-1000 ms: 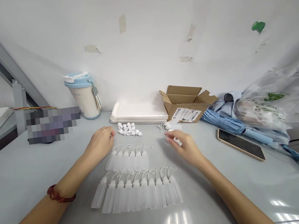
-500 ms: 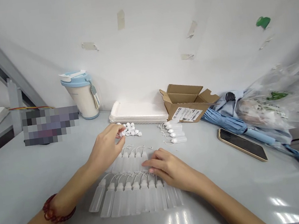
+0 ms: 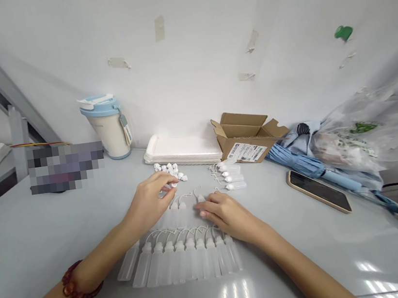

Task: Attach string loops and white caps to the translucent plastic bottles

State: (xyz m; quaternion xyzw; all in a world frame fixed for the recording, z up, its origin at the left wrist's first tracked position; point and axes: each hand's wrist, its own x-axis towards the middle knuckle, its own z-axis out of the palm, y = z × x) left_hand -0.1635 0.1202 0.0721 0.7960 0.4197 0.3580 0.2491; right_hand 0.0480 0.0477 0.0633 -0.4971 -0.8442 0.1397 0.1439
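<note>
Just in front of the cap pile [image 3: 169,167], the left hand [image 3: 147,202] pinches a cap [image 3: 174,185]; the right hand [image 3: 230,216] pinches a bottle [image 3: 201,199], apparently leaving its top free.

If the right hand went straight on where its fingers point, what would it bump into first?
Besides the bottle it seems to hold, the right hand would probably bump into the next bottle just to its left. Depth is hard to judge here.
</note>
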